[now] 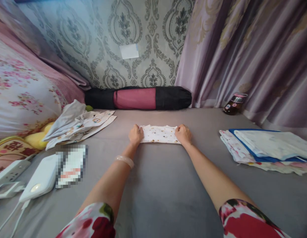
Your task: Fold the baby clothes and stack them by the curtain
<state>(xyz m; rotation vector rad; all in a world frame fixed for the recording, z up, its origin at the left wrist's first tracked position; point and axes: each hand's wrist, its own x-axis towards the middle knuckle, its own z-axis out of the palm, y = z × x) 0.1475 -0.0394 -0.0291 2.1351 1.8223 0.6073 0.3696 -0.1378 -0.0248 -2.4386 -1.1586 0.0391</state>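
Note:
A white printed cloth garment (158, 135), folded into a narrow rectangle, lies on the grey bed sheet (165, 191) straight ahead. My left hand (136, 135) has its fingers closed on the left end of it. At the opposite end, my right hand (183, 134) pinches the fabric near the upper corner. Small dark and tan motifs dot the cloth, and its far edge looks slightly uneven. Whether it is a shirt or another piece of clothing, I cannot tell.
A rolled black and pink bag (134, 98) lies along the wall. Rumpled clothes (81, 122) sit left, folded cloths (269, 145) right. A dark bottle (234, 104) stands by the curtain. A white device (41, 178) and a power strip (12, 172) with cables are front left.

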